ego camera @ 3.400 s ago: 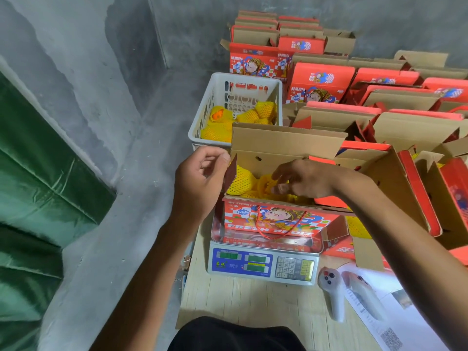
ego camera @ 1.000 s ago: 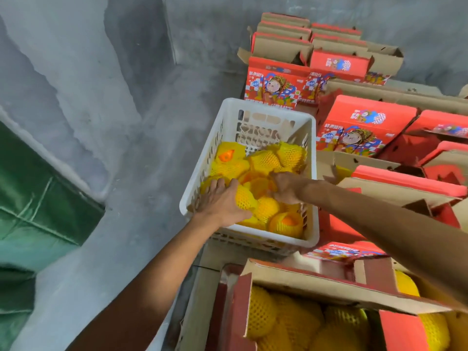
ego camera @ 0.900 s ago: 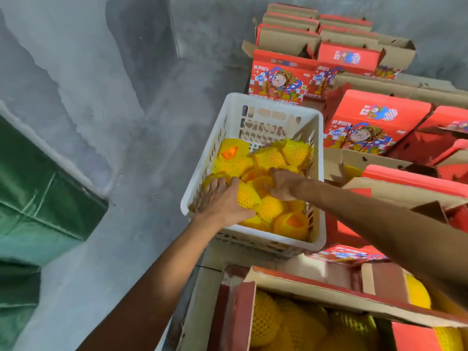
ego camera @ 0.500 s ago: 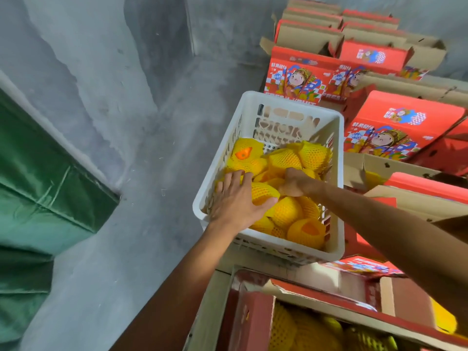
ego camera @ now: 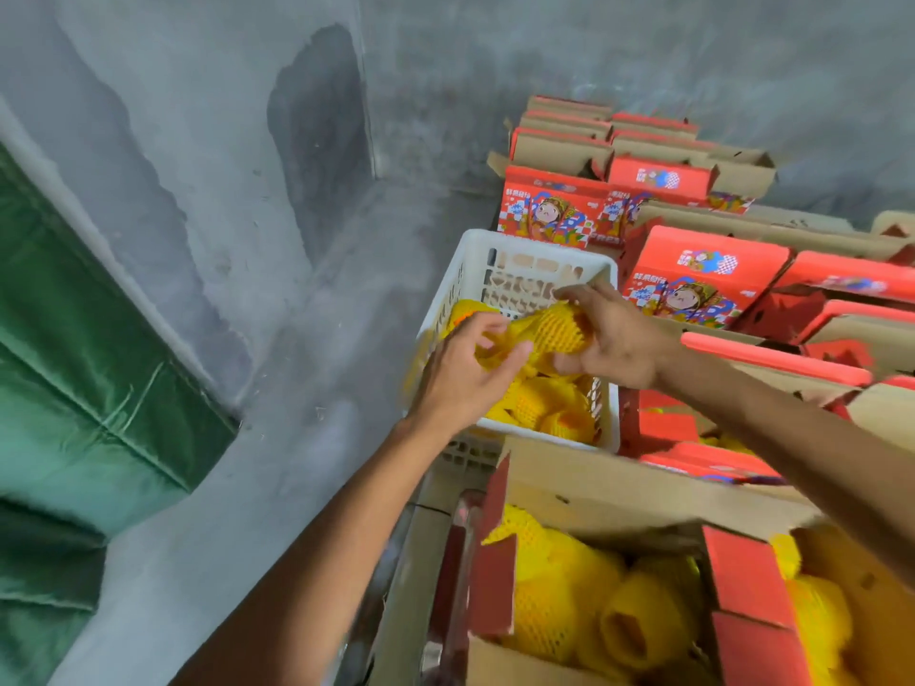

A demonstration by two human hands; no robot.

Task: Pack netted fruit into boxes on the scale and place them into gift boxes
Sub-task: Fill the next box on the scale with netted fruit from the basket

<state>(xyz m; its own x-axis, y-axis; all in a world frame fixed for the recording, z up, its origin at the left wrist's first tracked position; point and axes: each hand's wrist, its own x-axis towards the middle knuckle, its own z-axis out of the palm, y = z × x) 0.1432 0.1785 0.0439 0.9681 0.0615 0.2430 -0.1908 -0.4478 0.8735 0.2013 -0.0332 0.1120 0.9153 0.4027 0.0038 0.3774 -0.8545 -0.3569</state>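
Viewpoint: looking down from head height over two bare forearms reaching up the frame from the bottom edge.
Left hand (ego camera: pixel 463 371): centre of frame, above the basket, fingers curled around the left end of a fruit wrapped in yellow foam netting (ego camera: pixel 537 334), thumb pressed on the net.
Right hand (ego camera: pixel 611 341): just right of centre, gripping the right end of the same netted fruit, fingers bent around it, forefinger stretched toward the basket's far wall.
Held fruit: raised above the basket's load, caught between both hands, net stretched between them.
White plastic lattice basket (ego camera: pixel 532 250): centre of frame, slightly above the middle, holding more yellow-netted fruit (ego camera: pixel 544 408) piled in its lower half.
Open red and brown cardboard box (ego camera: pixel 594 487): bottom centre, flaps up, filled with netted yellow fruit (ego camera: pixel 584 596); blurred at the lower edge.
Second open box (ego camera: pixel 742 576): bottom right corner, touching the first, also showing netted fruit; partly hidden by the right forearm.
Scale: not identifiable beneath the near box.
Red gift boxes with a cartoon figure print (ego camera: pixel 693 284): upper right and right side, many in rows, some closed, some with brown flaps open.
Grey concrete wall and floor (ego camera: pixel 247 141): upper and left parts of the frame.
Green tarpaulin (ego camera: pixel 74 339): left edge, middle to bottom.
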